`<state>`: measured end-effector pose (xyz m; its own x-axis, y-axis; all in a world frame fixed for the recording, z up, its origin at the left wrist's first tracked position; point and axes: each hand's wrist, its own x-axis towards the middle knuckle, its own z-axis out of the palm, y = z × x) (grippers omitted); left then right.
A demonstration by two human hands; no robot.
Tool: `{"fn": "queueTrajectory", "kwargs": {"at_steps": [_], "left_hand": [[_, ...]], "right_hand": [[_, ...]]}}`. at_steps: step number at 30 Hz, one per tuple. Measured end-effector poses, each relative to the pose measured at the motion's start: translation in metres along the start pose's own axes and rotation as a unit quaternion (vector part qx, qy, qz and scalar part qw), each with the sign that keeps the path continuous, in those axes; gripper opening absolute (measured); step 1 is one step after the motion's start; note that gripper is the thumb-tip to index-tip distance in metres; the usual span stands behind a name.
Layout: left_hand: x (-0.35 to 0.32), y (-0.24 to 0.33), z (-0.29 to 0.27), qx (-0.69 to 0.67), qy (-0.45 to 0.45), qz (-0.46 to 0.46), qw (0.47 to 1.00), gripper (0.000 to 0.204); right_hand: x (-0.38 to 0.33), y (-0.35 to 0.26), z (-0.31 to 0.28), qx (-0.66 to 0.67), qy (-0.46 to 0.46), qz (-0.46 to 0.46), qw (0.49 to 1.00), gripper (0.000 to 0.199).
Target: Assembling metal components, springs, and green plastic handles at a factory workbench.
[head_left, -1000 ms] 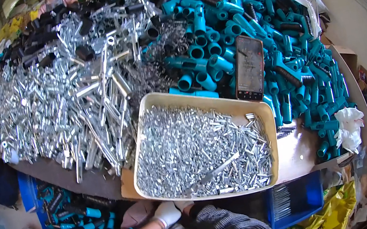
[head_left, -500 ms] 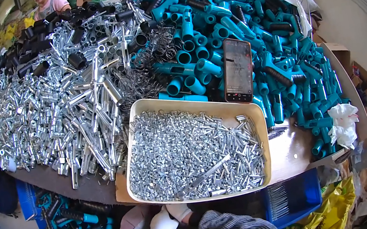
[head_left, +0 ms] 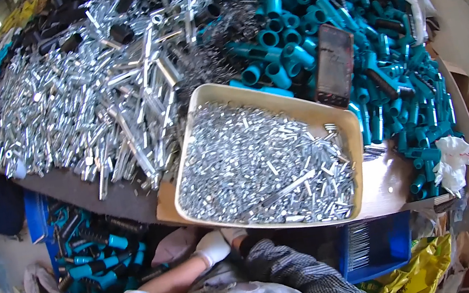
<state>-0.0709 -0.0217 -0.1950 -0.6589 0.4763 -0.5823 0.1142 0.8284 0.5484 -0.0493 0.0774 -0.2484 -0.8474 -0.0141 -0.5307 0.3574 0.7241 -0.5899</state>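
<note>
Higher in view than before, the cream rectangular plastic tray (head_left: 354, 141) is holding short silver metal pins (head_left: 261, 160) — below its edge, white-gloved left hand (head_left: 214, 247) and right hand (head_left: 233, 234) are lying close — grip I cannot tell

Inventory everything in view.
Table: one, brown, centre
Tray: one, cream, centre
Small parts: many, silver, in tray
Phone: one, dark, behind tray
Metal pieces: many, silver, left
Tubes: several, black, upper left
Springs: many, dark, behind tray
Plastic parts: many, teal, upper right
Crumpled plastic: one, white, far right
Bin: one, blue, lower right
Mixed parts: many, teal, black, lower left
Sack: one, yellow, lower right
Left hand: one, white-gloved, below tray
Right hand: one, white-gloved, beside left
</note>
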Motion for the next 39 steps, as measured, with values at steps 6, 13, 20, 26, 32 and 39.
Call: {"fn": "queueTrajectory", "kwargs": {"at_steps": [6, 13, 20, 26, 32, 39], "left_hand": [[-0.013, 0.018, -0.036, -0.027, 0.008, 0.032, 0.999, 0.031], [-0.026, 0.027, -0.051, 0.014, -0.001, 0.057, 0.998, 0.036], [-0.009, 0.024, -0.029, 0.001, -0.008, -0.002, 1.000, 0.059], [-0.078, 0.022, -0.053, -0.265, 0.136, 0.143, 0.944, 0.071], [-0.170, 0.066, -0.082, -0.020, 0.091, 0.210, 0.973, 0.050], [-0.136, 0.000, -0.068, -0.669, 0.091, 0.124, 0.727, 0.051]], "right_hand": [[0.005, 0.030, 0.011, -0.035, 0.015, -0.032, 0.999, 0.047], [0.024, 0.063, 0.014, -0.073, 0.086, -0.057, 0.992, 0.046], [0.022, 0.040, -0.015, -0.114, 0.079, -0.054, 0.989, 0.032], [-0.044, 0.047, -0.047, 0.516, 0.063, 0.037, 0.853, 0.037], [-0.121, -0.040, -0.084, 0.805, -0.239, 0.113, 0.532, 0.044], [-0.162, -0.072, -0.090, 0.721, -0.407, 0.015, 0.561, 0.045]]}}
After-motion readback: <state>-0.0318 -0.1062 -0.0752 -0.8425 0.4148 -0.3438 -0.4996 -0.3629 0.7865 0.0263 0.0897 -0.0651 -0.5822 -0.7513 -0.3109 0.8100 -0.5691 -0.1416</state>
